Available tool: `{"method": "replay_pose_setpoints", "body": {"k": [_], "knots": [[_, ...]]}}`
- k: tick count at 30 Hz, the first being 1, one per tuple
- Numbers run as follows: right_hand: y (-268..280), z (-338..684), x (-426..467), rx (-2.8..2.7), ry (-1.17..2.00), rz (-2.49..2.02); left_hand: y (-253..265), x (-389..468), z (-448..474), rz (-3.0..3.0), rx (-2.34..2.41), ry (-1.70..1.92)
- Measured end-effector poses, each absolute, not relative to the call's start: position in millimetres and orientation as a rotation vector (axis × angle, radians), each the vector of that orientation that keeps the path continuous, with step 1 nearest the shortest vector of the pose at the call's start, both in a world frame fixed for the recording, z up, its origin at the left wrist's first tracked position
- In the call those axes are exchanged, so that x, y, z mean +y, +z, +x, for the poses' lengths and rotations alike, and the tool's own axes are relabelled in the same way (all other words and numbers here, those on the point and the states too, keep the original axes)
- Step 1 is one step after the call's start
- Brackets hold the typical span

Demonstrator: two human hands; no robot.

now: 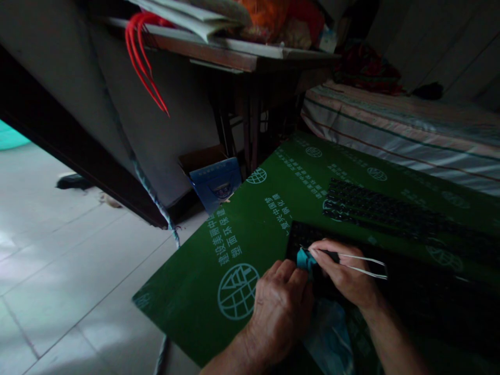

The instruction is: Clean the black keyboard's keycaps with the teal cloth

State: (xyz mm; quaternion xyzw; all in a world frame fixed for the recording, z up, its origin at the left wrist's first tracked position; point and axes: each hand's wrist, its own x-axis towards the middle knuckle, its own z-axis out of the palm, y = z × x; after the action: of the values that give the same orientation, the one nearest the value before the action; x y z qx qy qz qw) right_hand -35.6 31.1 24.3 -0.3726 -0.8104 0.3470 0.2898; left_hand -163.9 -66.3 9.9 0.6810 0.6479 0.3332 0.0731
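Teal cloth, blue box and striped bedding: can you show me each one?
Teal cloth (303, 259), head view: its bright, bunched part.
Blue box (214, 181), head view: its printed face.
Striped bedding (390, 151), head view: its draped side.

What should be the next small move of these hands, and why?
Perhaps one gentle wipe over this end of the dark keyboard: teal cloth shows there, between left hand and right hand; the right one holds a metal tool.

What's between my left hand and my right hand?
In the head view, a bunched teal cloth sits between your left hand and right hand, by one end of the dark keyboard.
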Motion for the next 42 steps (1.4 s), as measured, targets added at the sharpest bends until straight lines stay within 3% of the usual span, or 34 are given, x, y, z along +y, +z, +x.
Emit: {"method": "replay_pose_setpoints", "body": {"k": [22, 42], "knots": [[19, -25, 30, -2.148, 0.858, -1.051, 4, -66, -161, 2.123, 1.916, 0.948], [16, -27, 28, -2.256, 0.53, -0.895, 5, -64, -160, 2.129, 1.942, 0.922]]}}
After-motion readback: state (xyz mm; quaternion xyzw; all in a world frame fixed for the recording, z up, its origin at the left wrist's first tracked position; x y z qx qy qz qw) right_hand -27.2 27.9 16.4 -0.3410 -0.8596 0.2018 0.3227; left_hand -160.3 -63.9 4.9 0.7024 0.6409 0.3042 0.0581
